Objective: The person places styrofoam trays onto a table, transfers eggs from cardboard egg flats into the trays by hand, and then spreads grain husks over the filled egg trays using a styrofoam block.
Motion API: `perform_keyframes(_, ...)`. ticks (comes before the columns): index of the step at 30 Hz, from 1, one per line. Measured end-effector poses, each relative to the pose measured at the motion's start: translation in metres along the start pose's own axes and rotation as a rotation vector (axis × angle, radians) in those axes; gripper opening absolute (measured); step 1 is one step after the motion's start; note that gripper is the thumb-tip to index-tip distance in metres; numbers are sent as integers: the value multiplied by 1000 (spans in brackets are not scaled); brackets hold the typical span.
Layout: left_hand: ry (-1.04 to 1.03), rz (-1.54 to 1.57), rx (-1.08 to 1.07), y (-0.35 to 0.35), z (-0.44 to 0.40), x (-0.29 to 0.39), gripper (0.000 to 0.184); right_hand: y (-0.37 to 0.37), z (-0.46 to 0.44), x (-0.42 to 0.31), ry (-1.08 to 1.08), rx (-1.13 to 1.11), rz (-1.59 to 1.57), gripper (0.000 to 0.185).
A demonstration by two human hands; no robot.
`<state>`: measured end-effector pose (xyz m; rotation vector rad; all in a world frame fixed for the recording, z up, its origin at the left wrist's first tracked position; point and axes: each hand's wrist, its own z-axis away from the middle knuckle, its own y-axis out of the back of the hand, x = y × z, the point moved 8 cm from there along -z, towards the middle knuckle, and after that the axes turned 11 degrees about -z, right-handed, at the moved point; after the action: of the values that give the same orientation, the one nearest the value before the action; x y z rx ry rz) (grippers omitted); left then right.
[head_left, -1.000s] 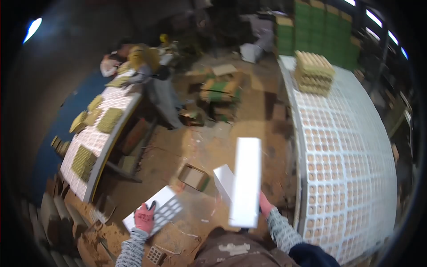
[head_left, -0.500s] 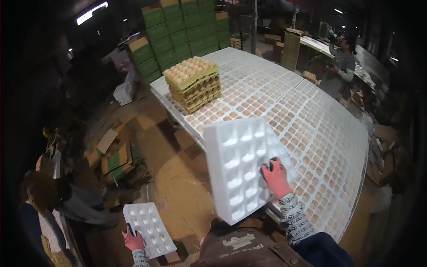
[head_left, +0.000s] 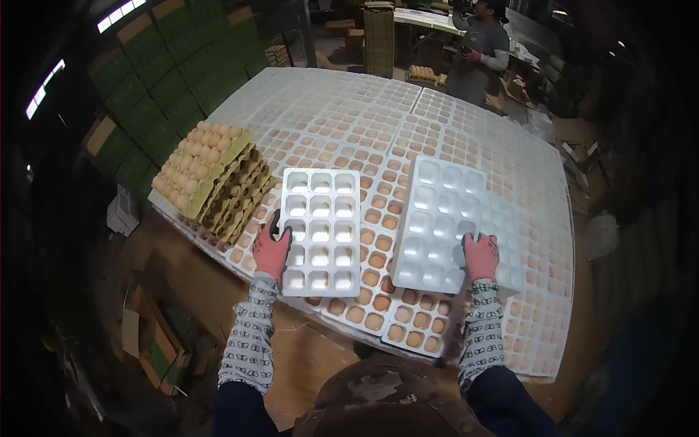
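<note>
Right now both hands are at work over the bench [head_left: 309, 313], each with its own white foam piece. Nearest, the left hand [head_left: 271, 251] has its fingers closed on the left edge of an open-celled tray [head_left: 332, 218], three cells across and five down, with no eggs in them. The right hand [head_left: 482, 256] has its fingers bent in and gripping a domed tray [head_left: 437, 218], whose rounded shapes face up; another white piece [head_left: 502, 226] shows from beneath its right side. Whether either tray touches what lies below, I cannot tell.

The step in hand looks like handling the two pieces above filled ones; moving them calls, I judge, for a level, light hold, since eggs lie close under.

Just beyond and around them, white egg trays [head_left: 397, 297] spread across the bench, brown eggs [head_left: 415, 339] in their cells. On the left, a stack of yellowish pulp trays [head_left: 240, 193] carries loose-topped eggs [head_left: 200, 164]. Behind that stand green boxes [head_left: 167, 65]. Farther off, another person [head_left: 486, 54] stands near a small batch of eggs [head_left: 424, 73].
</note>
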<state>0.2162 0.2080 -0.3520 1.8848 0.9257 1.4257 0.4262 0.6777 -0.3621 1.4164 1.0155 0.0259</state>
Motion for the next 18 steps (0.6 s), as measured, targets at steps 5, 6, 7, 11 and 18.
perform_keyframes(5,-32,-157,-112,-71,-143,51,52,-82,-59,-59,-37,-93,8,50)
perform_keyframes(6,-57,-181,-119,-91,-165,48,52,-98,-64,-66,-17,-151,-23,51)
perform_keyframes(7,-75,-298,-134,-103,-171,55,51,-100,-59,-69,-17,-221,-40,52)
perform_keyframes(11,-246,-185,-243,-152,-192,51,55,-55,-45,-67,94,-154,-335,53)
perform_keyframes(18,-595,-421,-375,-154,-77,107,65,-45,-19,-45,252,-227,-585,59)
